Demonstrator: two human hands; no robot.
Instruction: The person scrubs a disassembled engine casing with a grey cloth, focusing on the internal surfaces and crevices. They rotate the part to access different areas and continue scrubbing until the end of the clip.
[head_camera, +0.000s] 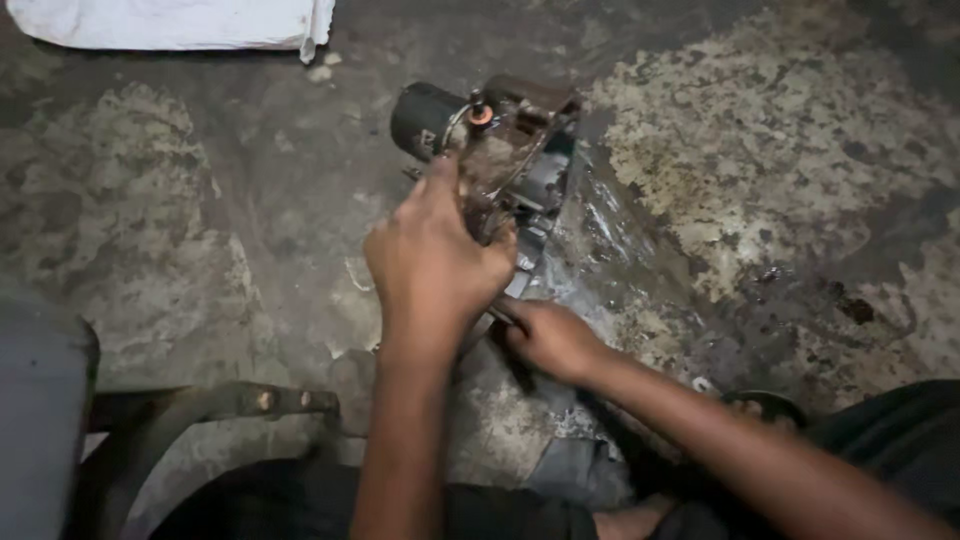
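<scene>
Both hands (435, 260) clasp a grimy, greasy metal motor assembly (490, 150).

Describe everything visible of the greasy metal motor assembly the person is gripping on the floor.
The motor assembly is a grimy, dark metal unit with a black cylindrical housing at its upper left end, a small orange-red cap on top and a brownish, oily casing. It sits on the stained concrete floor, running from upper left toward the person. The left hand grips it from above, covering its middle. The right hand holds its lower end, where a thin tool-like piece shows; what it is cannot be told.
</scene>
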